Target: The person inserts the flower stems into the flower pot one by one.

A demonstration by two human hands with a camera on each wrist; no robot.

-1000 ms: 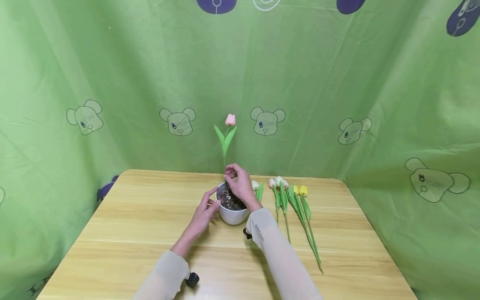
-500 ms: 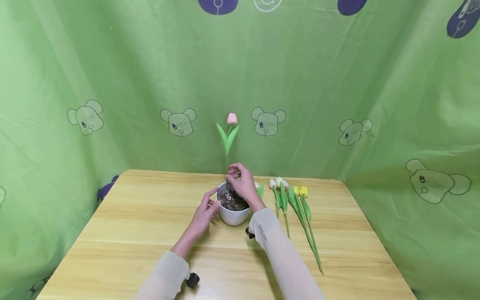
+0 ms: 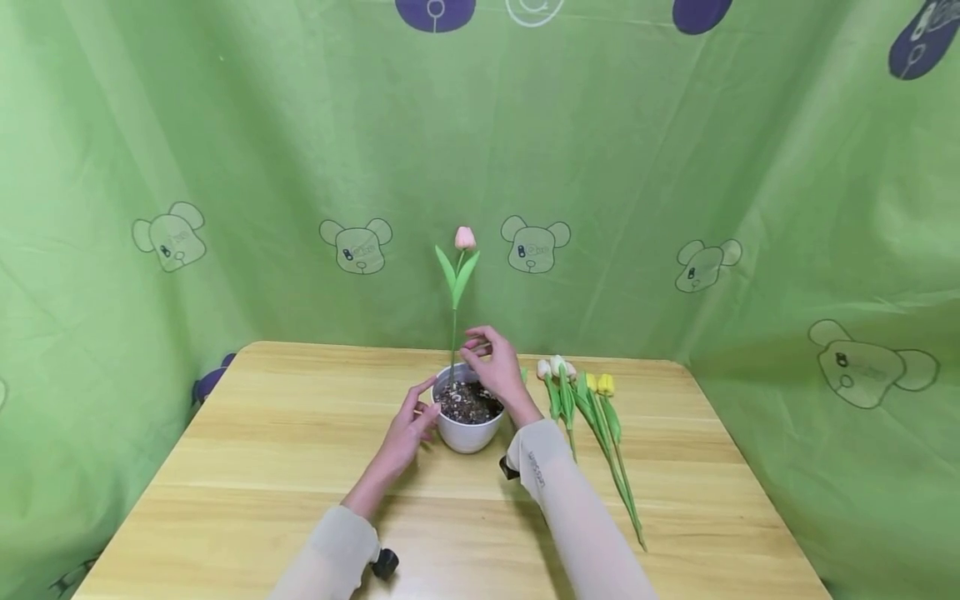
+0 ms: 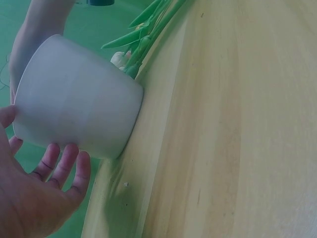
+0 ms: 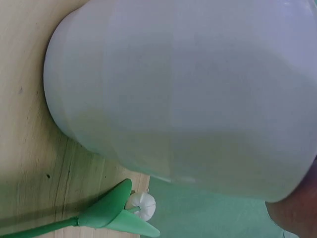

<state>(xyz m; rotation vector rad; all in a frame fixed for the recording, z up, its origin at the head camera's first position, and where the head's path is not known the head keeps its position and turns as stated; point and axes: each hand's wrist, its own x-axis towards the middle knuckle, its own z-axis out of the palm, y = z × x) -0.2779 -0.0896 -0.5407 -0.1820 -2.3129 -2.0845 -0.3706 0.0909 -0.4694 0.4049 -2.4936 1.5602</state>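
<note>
From my end, the pink tulip (image 3: 456,296) stood in the white pot (image 3: 467,437), its long axis close to upright, its foot in the soil (image 3: 471,406). It was just left of the right hand (image 3: 497,367), the nearer of the two: the bent fingertips stopped beside the stem, a narrow gap between, and they seemed to hold nothing. I had the left hand (image 3: 405,429) at the pot's left side, fingers loosely spread and touching it. The next move, I judged, turned on that small gap, since a sideways brush could tip the stem.

How deep the foot went I couldn't tell. Other tulips (image 3: 567,404) lay on the table (image 3: 300,417) to the right, some stems covered by the right forearm. A white flower (image 5: 142,206), blocked in the head view, showed beside the pot from the right wrist.
</note>
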